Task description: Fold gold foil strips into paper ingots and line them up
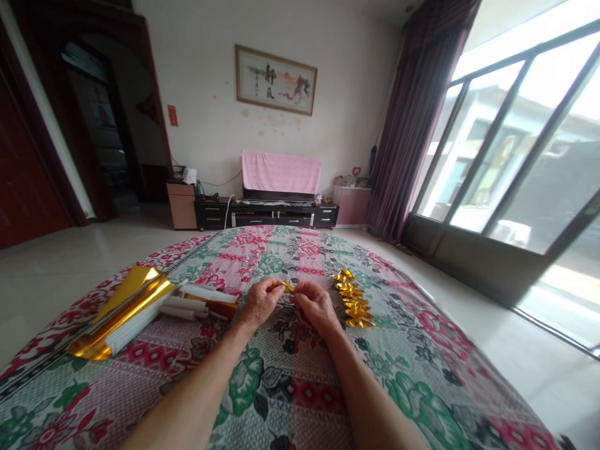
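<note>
Near the middle of the patterned cloth, my left hand [262, 302] and my right hand [315, 306] meet at a small piece of gold foil [288, 287]. The fingertips of both hands pinch it, one hand on each side. The foil looks folded, but its exact shape is partly hidden by the fingers. To the right of my right hand lies a column of several folded gold foil pieces [357, 301] with pointed ends. At the left are gold foil sheets [135, 312], partly curled, beside white rolls [185, 305].
The flower-patterned cloth [417, 375] covers the broad surface under my arms. Beyond it stand a low black cabinet [213, 214] and a pink cloth [281, 172] over a screen. Large windows are on the right.
</note>
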Tool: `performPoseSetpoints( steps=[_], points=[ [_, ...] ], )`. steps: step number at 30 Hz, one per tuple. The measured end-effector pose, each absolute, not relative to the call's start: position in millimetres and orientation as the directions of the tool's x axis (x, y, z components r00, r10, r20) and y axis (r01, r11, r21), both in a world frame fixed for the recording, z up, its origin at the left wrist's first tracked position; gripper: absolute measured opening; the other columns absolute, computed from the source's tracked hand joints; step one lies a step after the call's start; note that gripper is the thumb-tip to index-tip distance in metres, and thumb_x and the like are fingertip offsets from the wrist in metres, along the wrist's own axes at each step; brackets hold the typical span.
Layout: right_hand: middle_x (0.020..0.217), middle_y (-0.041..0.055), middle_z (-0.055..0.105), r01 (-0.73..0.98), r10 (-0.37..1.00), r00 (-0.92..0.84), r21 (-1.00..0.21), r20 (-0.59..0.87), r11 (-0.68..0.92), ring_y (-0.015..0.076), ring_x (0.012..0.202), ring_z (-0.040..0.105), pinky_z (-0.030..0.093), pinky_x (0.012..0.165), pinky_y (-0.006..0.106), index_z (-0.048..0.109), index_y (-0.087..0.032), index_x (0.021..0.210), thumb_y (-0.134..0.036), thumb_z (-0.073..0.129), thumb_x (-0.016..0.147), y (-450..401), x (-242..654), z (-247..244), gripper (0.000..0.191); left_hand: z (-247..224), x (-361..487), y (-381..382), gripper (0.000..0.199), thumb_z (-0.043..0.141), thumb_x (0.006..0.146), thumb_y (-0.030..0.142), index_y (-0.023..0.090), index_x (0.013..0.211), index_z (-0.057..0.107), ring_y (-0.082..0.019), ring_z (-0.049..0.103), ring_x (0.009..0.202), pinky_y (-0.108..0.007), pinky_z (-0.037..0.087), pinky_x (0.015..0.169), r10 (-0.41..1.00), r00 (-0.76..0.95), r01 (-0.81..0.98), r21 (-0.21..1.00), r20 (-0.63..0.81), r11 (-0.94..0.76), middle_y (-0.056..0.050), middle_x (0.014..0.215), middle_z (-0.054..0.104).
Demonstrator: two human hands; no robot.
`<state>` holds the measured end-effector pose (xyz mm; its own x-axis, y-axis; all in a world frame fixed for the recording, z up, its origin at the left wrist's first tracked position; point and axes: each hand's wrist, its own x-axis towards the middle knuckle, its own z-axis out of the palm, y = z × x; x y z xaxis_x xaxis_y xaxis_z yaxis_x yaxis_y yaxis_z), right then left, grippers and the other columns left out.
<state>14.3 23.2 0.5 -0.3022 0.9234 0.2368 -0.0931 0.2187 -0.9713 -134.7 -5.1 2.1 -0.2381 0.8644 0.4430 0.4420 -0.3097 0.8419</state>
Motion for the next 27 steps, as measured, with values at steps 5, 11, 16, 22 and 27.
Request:
performPoseSetpoints(
  steps=[5, 11, 16, 22, 27],
  points=[
    [0.055, -0.0035, 0.056, 0.070, 0.906, -0.293, -0.938, 0.306, 0.340, 0.0084, 0.047, 0.042, 0.031, 0.046, 0.020, 0.064, -0.017, 0.080, -0.030, 0.061, 0.064, 22.3, 13.1, -0.3, 0.020, 3.8, -134.5, -6.0, 0.018, 0.052, 0.075, 0.030, 0.017, 0.078, 0.065, -0.015, 0.060, 0.073, -0.025, 0.046, 0.069, 0.872, -0.210, 0.454, 0.834, 0.443, -0.315, -0.002, 0.076, 0.067],
    [0.056, -0.0023, 0.058, 0.096, 0.904, -0.281, -0.928, 0.323, 0.361, 0.0085, 0.049, 0.044, 0.033, 0.048, 0.020, 0.066, -0.015, 0.071, -0.030, 0.059, 0.065, 22.5, 12.4, 0.3, 0.018, 5.5, -134.0, -6.5, 0.018, 0.053, 0.074, 0.029, 0.017, 0.076, 0.065, -0.015, 0.060, 0.075, -0.025, 0.046, 0.072, 0.860, -0.199, 0.486, 0.809, 0.470, -0.330, -0.002, 0.078, 0.066],
    [0.056, -0.0020, 0.060, 0.041, 0.914, -0.293, -0.951, 0.281, 0.306, 0.0074, 0.045, 0.043, 0.031, 0.044, 0.018, 0.066, -0.015, 0.074, -0.033, 0.057, 0.068, 24.1, 13.2, -2.5, 0.022, 4.7, -134.9, -6.7, 0.021, 0.053, 0.075, 0.032, 0.018, 0.082, 0.066, -0.015, 0.061, 0.074, -0.025, 0.048, 0.069, 0.888, -0.196, 0.378, 0.867, 0.417, -0.324, -0.001, 0.080, 0.068],
    [0.064, 0.0007, 0.066, -0.016, 0.928, -0.272, -0.965, 0.256, 0.262, 0.0105, 0.052, 0.052, 0.038, 0.049, 0.020, 0.068, -0.014, 0.079, -0.036, 0.061, 0.066, 21.5, 14.3, 0.8, 0.027, 7.0, -134.3, -7.9, 0.035, 0.046, 0.079, 0.044, 0.015, 0.077, 0.067, -0.016, 0.063, 0.064, -0.026, 0.048, 0.059, 0.933, -0.237, 0.202, 0.953, 0.273, -0.227, -0.003, 0.073, 0.068],
    [0.062, 0.0006, 0.065, -0.013, 0.941, -0.259, -0.975, 0.218, 0.222, 0.0104, 0.048, 0.052, 0.037, 0.045, 0.020, 0.067, -0.014, 0.084, -0.036, 0.058, 0.068, 24.1, 13.2, -3.1, 0.029, 7.7, -134.9, -9.4, 0.023, 0.053, 0.075, 0.033, 0.015, 0.078, 0.069, -0.016, 0.063, 0.077, -0.026, 0.050, 0.071, 0.901, -0.182, 0.350, 0.883, 0.393, -0.314, -0.004, 0.082, 0.069]
  ],
)
